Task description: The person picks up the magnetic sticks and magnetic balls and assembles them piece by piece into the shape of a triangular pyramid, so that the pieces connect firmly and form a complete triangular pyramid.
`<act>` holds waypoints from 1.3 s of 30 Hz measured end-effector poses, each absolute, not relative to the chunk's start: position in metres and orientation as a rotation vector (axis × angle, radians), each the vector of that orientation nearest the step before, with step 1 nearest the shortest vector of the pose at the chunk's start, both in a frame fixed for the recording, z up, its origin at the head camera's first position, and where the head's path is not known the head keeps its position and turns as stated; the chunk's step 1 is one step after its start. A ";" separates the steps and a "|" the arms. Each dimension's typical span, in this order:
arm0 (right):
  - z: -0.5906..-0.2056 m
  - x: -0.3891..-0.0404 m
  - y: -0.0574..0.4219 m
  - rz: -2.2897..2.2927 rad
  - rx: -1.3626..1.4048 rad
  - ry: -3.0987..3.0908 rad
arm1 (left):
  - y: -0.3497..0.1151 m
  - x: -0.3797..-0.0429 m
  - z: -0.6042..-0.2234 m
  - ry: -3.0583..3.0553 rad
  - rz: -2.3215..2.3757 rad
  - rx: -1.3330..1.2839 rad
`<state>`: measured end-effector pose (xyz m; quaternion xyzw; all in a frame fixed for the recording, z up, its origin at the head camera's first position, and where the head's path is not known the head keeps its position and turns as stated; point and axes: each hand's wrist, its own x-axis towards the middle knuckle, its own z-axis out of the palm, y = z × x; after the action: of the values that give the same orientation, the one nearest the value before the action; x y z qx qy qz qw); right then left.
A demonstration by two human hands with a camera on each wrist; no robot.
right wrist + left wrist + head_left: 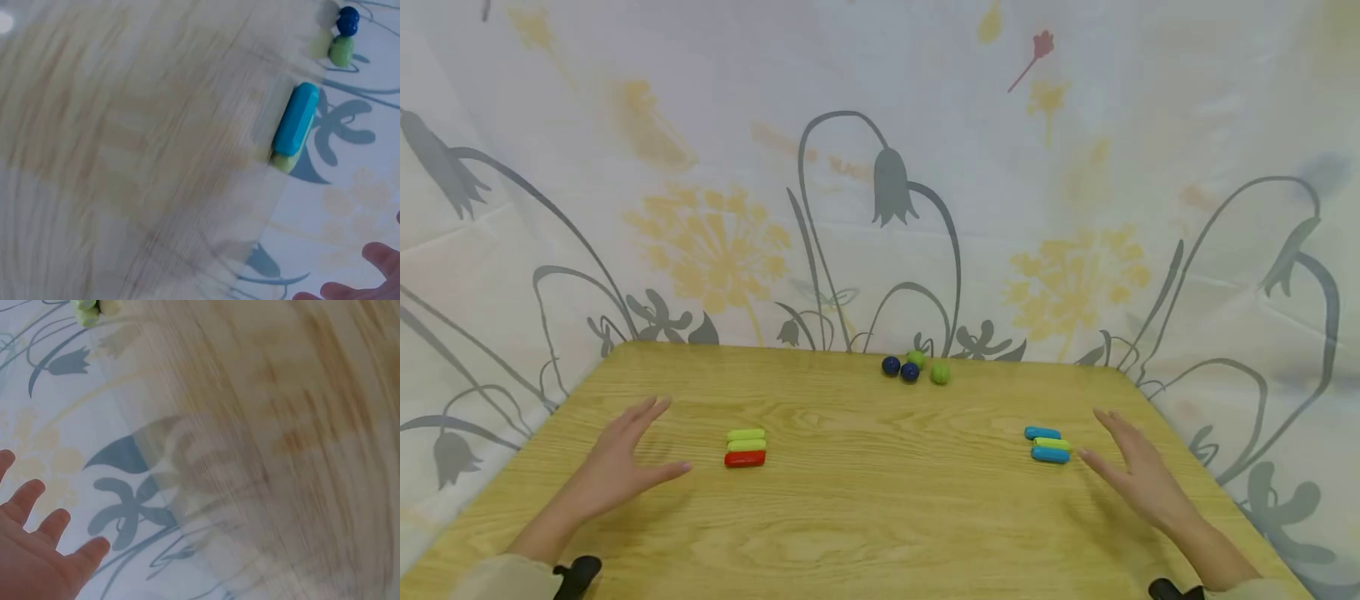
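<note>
My left hand hovers over the left side of the table, fingers spread, holding nothing. Just right of its thumb lie a red stick and two yellow-green sticks, short and rounded, side by side. On the other side, my right hand is also held with spread fingers and nothing in it. Its thumb tip is close to a second group: two blue sticks with a yellow-green stick between them. Part of each hand shows in its wrist view, where a blue stick also appears.
Two dark blue balls and two green balls sit together near the back edge of the wood-grain table. Behind the table hangs a white cloth printed with flowers. Dark straps circle the wrists.
</note>
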<state>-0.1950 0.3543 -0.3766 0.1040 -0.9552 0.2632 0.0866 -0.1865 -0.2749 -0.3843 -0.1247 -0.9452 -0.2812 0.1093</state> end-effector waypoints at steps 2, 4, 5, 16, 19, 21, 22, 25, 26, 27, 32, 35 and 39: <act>-0.376 -0.196 0.349 0.826 0.316 -2.825 | -0.271 -0.188 -0.384 -2.764 -0.891 -0.375; -0.375 -0.199 0.344 0.846 0.329 -2.800 | -0.268 -0.189 -0.383 -2.751 -0.934 -0.378; -0.375 -0.200 0.341 0.861 0.336 -2.788 | -0.266 -0.190 -0.383 -2.746 -0.944 -0.379; -0.378 -0.211 0.317 0.960 0.353 -2.766 | -0.247 -0.194 -0.387 -2.793 -1.244 -0.359; -0.379 -0.213 0.311 1.003 0.351 -2.763 | -0.242 -0.196 -0.389 -2.813 -1.289 -0.381; -0.380 -0.216 0.308 1.021 0.353 -2.754 | -0.239 -0.198 -0.390 -2.827 -1.302 -0.384; -0.380 -0.217 0.307 1.027 0.355 -2.748 | -0.237 -0.199 -0.390 -2.835 -1.307 -0.391; -0.383 -0.220 0.304 1.044 0.367 -2.730 | -0.233 -0.201 -0.391 -2.863 -1.331 -0.392; -0.384 -0.221 0.303 1.047 0.371 -2.723 | -0.232 -0.202 -0.392 -2.869 -1.341 -0.396; -0.384 -0.222 0.302 1.054 0.374 -2.721 | -0.231 -0.202 -0.392 -2.876 -1.348 -0.397; -0.387 -0.226 0.297 1.084 0.385 -2.714 | -0.223 -0.203 -0.392 -2.898 -1.338 -0.380; -0.389 -0.229 0.295 1.110 0.406 -2.702 | -0.220 -0.204 -0.392 -2.905 -1.325 -0.367; -0.391 -0.233 0.292 1.146 0.438 -2.694 | -0.216 -0.204 -0.393 -2.929 -1.335 -0.332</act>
<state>-0.2333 0.2920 -0.3910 0.1474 -0.9063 0.3855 0.0908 -0.2044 -0.2161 -0.3928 -0.1026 -0.9041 -0.4120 -0.0471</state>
